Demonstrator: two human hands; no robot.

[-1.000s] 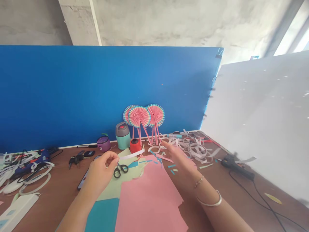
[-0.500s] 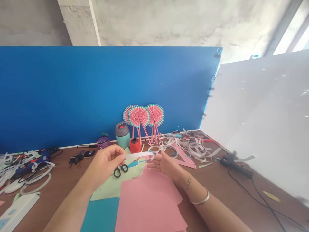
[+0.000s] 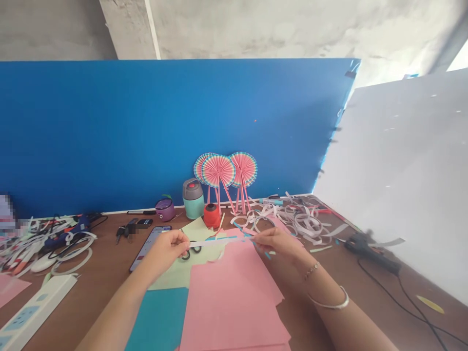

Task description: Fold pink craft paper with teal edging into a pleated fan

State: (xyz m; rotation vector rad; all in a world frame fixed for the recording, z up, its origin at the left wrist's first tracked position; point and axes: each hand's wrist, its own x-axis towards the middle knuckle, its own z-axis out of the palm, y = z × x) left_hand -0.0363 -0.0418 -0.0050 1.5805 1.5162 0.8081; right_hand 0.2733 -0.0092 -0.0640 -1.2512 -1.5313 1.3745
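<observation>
A narrow white paper strip (image 3: 215, 242) is stretched nearly straight between my two hands. My left hand (image 3: 171, 247) pinches its left end, and my right hand (image 3: 273, 242) pinches the right end. Below the strip lie pink paper sheets (image 3: 230, 297), with pale green paper (image 3: 171, 273) and teal paper (image 3: 163, 314) to their left. Black-handled scissors (image 3: 196, 247) rest on the green paper, partly hidden by my left hand and the strip. Under my left wrist is a phone (image 3: 148, 246), partly covered.
Pink folded-paper fans (image 3: 218, 170) stand by the blue panel (image 3: 146, 126), beside a teal jar (image 3: 193, 202) and a red container (image 3: 211, 216). Curled paper strips (image 3: 305, 222) heap at right, near a black glue gun (image 3: 373, 251) with its cable. A white power strip (image 3: 34, 314) lies at left.
My right hand, open beside the strip's loose curled end before, now pinches that end. The strip has been pulled straighter. The view has shifted slightly, and the phone shows more.
</observation>
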